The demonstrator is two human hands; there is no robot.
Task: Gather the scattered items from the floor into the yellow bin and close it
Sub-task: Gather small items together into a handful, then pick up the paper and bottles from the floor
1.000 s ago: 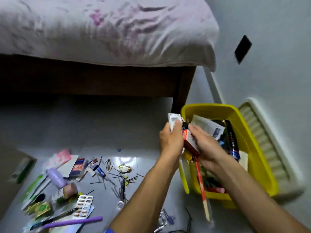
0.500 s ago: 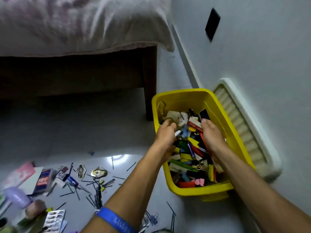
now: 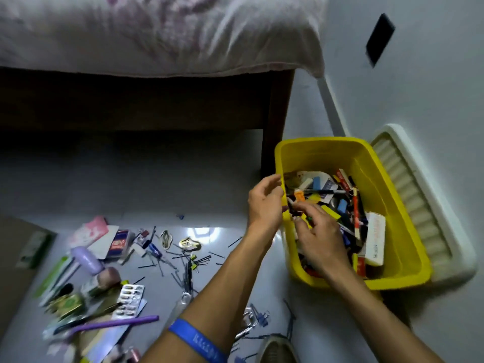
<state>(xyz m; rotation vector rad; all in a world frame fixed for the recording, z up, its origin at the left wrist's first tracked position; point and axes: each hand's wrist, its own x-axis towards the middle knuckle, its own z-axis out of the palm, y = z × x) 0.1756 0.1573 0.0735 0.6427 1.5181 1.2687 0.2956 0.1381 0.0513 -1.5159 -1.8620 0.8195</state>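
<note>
The yellow bin (image 3: 392,282) stands open on the floor at the right, about half full of small boxes, pens and packets. Its white lid (image 3: 424,210) leans against the wall behind it. My left hand (image 3: 264,203) hovers at the bin's left rim, fingers curled apart and empty. My right hand (image 3: 320,239) is inside the bin, fingers spread over the contents. On the floor to the left lie a purple bottle (image 3: 86,260), a blister pack (image 3: 129,301), a purple stick (image 3: 117,323), a pink packet (image 3: 89,230) and several hairpins (image 3: 183,260).
A wooden bed leg (image 3: 275,127) stands just behind the bin's left corner, with the bed above. The wall runs along the right with a black plate (image 3: 379,39). Binder clips (image 3: 259,317) and a shoe (image 3: 275,349) are near my arms. Cardboard (image 3: 13,258) lies far left.
The items both hands carried a second ago now lie in the bin. My left hand has come out to the left rim; my right hand stays over the contents.
</note>
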